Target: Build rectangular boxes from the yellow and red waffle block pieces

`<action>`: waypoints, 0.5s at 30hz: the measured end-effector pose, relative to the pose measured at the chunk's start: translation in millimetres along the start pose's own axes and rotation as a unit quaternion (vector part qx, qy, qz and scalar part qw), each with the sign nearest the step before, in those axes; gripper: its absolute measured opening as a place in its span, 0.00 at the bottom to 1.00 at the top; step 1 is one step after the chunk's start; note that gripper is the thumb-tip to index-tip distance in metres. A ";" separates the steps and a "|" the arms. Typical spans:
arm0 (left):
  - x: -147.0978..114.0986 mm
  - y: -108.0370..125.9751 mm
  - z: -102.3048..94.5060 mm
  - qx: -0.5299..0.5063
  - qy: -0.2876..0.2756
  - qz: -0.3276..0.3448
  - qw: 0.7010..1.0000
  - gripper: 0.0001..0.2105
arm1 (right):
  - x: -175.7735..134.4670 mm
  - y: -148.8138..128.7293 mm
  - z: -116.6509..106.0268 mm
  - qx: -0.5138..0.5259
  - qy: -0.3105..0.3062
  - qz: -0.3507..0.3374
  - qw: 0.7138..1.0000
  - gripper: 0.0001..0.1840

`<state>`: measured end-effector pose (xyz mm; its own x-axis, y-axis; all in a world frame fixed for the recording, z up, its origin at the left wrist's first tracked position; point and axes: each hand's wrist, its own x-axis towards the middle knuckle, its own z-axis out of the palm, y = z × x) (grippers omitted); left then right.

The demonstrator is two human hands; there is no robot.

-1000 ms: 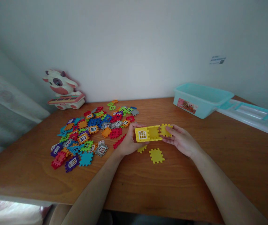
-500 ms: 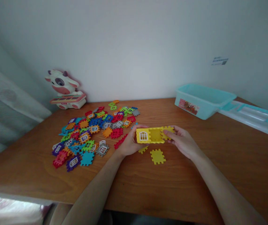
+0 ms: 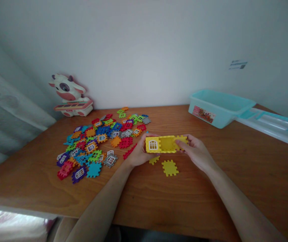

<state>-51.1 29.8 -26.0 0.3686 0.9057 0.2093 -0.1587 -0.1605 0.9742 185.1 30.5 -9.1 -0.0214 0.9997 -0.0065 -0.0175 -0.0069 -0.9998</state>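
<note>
Above the table I hold a yellow block structure [image 3: 167, 144] of notched square panels, with a white window in its left end and an open gap in the middle. My left hand [image 3: 139, 153] is wrapped around the left end. A yellow notched panel [image 3: 182, 143] at the right end is pinched by my right hand [image 3: 196, 150], thumb on its face; it touches the structure, but whether it is locked in I cannot tell. Below lie a loose yellow panel [image 3: 170, 168] and another yellow panel [image 3: 154, 160], partly hidden behind the structure and my left hand.
A pile of colourful notched panels [image 3: 90, 133] spreads over the wooden table [image 3: 144, 196] to the left. At the back left stands a cow toy keyboard [image 3: 71, 97]. A teal plastic bin [image 3: 205, 107] and its clear lid [image 3: 272, 122] are at the back right.
The right-end panel appears slightly closer to the structure, narrowing the notched seam between them. Both hands keep their hold, and the view has shifted slightly.
</note>
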 end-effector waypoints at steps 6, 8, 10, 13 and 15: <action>-1.5 0.2 0.4 0.002 -0.016 -0.004 1.000 0.30 | -1.8 -0.9 3.3 -0.013 -0.018 0.003 1.000 0.18; -1.6 0.7 1.2 -0.002 -0.021 -0.003 1.000 0.30 | -2.0 0.0 3.4 -0.034 -0.018 -0.004 0.999 0.19; -1.6 0.8 1.7 -0.005 -0.024 0.002 1.000 0.29 | -2.1 1.3 3.4 -0.048 -0.016 -0.011 0.999 0.19; -1.7 -0.3 1.7 -0.008 -0.024 0.011 1.000 0.30 | -1.9 3.3 3.8 -0.047 -0.020 -0.013 0.999 0.20; -1.9 -1.5 1.4 -0.006 -0.022 0.016 1.000 0.30 | -1.7 4.3 4.6 -0.046 -0.019 -0.016 0.999 0.20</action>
<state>-50.2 27.7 -27.7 0.4025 0.8821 0.2449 -0.1824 -0.1849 0.9657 180.4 28.6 -13.3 -0.0595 0.9979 0.0254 0.0723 0.0297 -0.9969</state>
